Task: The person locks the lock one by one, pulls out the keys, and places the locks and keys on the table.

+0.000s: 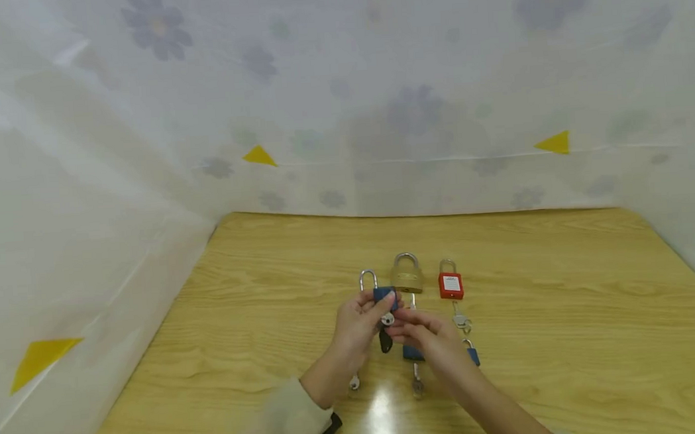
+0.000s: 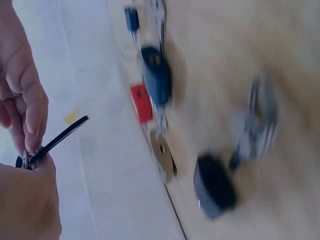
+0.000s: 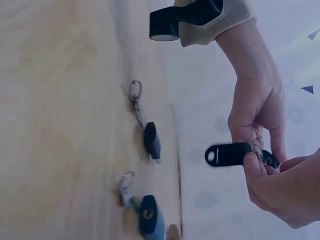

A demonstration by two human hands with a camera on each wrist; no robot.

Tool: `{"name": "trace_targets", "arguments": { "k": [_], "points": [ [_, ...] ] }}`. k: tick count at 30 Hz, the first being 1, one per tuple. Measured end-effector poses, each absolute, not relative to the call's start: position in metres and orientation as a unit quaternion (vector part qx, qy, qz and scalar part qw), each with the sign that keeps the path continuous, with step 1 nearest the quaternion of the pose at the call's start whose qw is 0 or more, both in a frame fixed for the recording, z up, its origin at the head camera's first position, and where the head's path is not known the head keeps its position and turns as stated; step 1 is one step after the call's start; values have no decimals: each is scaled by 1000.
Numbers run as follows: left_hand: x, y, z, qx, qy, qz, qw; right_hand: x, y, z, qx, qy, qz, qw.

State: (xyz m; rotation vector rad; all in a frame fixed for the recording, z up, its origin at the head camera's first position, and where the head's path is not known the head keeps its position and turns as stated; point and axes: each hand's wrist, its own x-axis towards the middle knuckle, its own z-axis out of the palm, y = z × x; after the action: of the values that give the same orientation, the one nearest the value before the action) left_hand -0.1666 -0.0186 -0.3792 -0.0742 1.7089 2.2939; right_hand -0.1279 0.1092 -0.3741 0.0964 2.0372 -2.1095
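My left hand holds a blue padlock in front of my body, its thumb across the padlock's face. Just left of the padlock rises a silver shackle; whether it belongs to this padlock I cannot tell. Close against the padlock's lower end, my right hand pinches a silver key. A black tag hangs from the key's ring and sticks out between the hands in the right wrist view. Fingers hide the key's tip and the keyhole.
Beyond the hands lie a brass padlock and a red padlock with keys below it. Nearer are another blue padlock, a small blue one and loose keys. A dark padlock shows in the left wrist view.
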Motion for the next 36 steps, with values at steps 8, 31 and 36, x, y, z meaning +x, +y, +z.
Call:
{"name": "trace_targets", "arguments": {
  "k": [8, 31, 36],
  "points": [
    [-136, -8, -392, -54, 552, 816, 162, -96, 126, -387, 24, 668, -730, 142],
    [-120, 9, -385, 78, 631, 763, 122, -132, 134, -321, -128, 870, -476, 15],
    [-118, 5, -386, 73, 591, 787, 161, -134, 145, -327, -184, 827, -530, 42]
  ]
}}
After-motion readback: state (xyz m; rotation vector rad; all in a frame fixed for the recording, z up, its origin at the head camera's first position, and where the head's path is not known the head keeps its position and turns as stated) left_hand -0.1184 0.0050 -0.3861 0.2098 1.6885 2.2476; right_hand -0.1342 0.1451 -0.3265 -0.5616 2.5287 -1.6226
